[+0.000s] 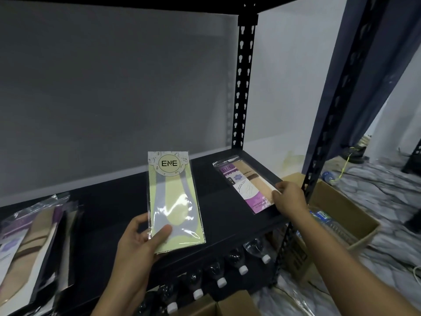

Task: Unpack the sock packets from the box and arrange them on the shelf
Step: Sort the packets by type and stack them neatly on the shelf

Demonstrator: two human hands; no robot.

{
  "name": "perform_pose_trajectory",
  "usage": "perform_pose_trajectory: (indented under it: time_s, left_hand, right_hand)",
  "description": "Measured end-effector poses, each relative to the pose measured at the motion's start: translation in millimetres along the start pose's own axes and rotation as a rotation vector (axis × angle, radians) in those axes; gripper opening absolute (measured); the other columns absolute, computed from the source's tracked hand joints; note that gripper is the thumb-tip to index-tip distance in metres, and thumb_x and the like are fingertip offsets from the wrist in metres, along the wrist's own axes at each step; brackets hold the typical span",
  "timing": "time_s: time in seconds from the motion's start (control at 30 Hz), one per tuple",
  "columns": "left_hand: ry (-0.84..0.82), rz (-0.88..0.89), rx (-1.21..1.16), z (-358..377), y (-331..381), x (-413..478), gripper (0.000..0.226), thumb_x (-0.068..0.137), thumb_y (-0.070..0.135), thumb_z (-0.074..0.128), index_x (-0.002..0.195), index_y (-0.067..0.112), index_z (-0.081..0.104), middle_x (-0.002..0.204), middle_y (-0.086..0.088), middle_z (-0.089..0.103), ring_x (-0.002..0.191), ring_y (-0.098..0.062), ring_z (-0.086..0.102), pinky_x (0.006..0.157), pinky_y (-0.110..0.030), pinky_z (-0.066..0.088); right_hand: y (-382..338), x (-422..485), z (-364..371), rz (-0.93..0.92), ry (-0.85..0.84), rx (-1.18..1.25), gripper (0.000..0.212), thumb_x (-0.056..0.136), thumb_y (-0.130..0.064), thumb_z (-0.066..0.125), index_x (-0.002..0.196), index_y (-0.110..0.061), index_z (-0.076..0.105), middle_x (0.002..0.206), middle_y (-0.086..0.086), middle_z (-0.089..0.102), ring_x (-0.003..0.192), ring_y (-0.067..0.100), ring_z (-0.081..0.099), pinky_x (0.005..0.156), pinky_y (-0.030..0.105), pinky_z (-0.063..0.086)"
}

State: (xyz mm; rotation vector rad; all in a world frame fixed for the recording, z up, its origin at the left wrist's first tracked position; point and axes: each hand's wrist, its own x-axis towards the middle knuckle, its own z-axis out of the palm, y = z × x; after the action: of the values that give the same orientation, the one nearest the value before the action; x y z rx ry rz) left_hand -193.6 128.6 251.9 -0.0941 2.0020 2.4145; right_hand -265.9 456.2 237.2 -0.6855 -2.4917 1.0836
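Purple packet [241, 185] lies flat near the right end of the black shelf [109, 215], and the right hand [290, 198] pinches its near edge, so the step in hand looks like placing it. The left hand [139, 240] grips the green packet [175, 201] by its lower end, upright over the shelf's middle. Next, I judge, the right hand must let go, and the green packet should be laid flat beside the purple one, edges squared.
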Motion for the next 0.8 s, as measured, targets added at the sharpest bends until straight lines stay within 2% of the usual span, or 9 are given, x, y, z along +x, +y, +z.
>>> perform_pose_trajectory:
  time_s: [0.1,0.27,0.4,0.53,0.7,0.8]
  left_hand:
    - [-0.005,-0.003,0.003,0.5,-1.2,-1.5,0.035,0.084,0.001,0.068,0.113,0.017,0.058,0.094,-0.012,0.077,0.086,-0.030,0.075,0.071,-0.040,0.056]
    - [-0.007,-0.008,0.004,0.0,-4.8,-3.2,0.036,0.084,0.002,0.070,0.114,0.017,0.057,0.095,-0.014,0.076,0.086,-0.030,0.075,0.071,-0.041,0.056]
    - [-0.004,-0.001,0.003,0.1,-4.4,-3.7,0.037,0.084,0.002,0.070,0.115,0.015,0.056,0.094,-0.013,0.077,0.086,-0.031,0.074,0.074,-0.043,0.056]
    - [0.009,0.008,-0.018,-1.1,0.6,-6.4,0.037,0.084,0.001,0.069,0.115,0.014,0.056,0.095,-0.012,0.077,0.085,-0.031,0.075,0.073,-0.041,0.056]
    - [0.020,0.016,-0.030,-3.0,6.1,-10.7,0.035,0.084,0.000,0.068,0.114,0.014,0.056,0.093,-0.011,0.077,0.082,-0.028,0.076,0.068,-0.038,0.056]
    - [0.030,0.014,-0.033,-6.1,7.5,-11.4,0.035,0.084,0.001,0.068,0.114,0.015,0.056,0.093,-0.010,0.077,0.082,-0.026,0.076,0.064,-0.036,0.057]
  right_hand:
    - [1.1,-3.6,1.8,-0.038,0.059,-0.052,0.035,0.089,-0.006,0.054,0.121,0.006,0.057,0.119,0.022,0.063,0.109,0.036,0.058,0.091,0.037,0.046]
    - [1.1,-6.7,0.2,-0.122,0.116,-0.137,0.037,0.088,-0.013,0.058,0.122,0.001,0.059,0.118,0.021,0.063,0.113,0.040,0.052,0.098,0.044,0.044]
    - [-13.9,-17.4,-3.3,-0.213,0.117,-0.064,0.033,0.088,-0.017,0.060,0.119,-0.004,0.061,0.118,0.015,0.060,0.117,0.033,0.047,0.096,0.039,0.040]
    - [-36.6,-35.7,-1.2,-0.318,0.086,0.094,0.024,0.086,-0.018,0.062,0.108,-0.009,0.066,0.108,0.008,0.065,0.101,0.023,0.057,0.087,0.033,0.046]
    - [-55.6,-57.2,4.8,-0.344,0.019,0.214,0.020,0.085,-0.023,0.066,0.103,-0.016,0.066,0.101,-0.001,0.067,0.092,0.015,0.059,0.081,0.029,0.046]
    - [-60.2,-63.6,6.3,-0.354,-0.002,0.259,0.018,0.084,-0.022,0.066,0.101,-0.017,0.067,0.097,-0.002,0.067,0.087,0.012,0.059,0.072,0.018,0.043]
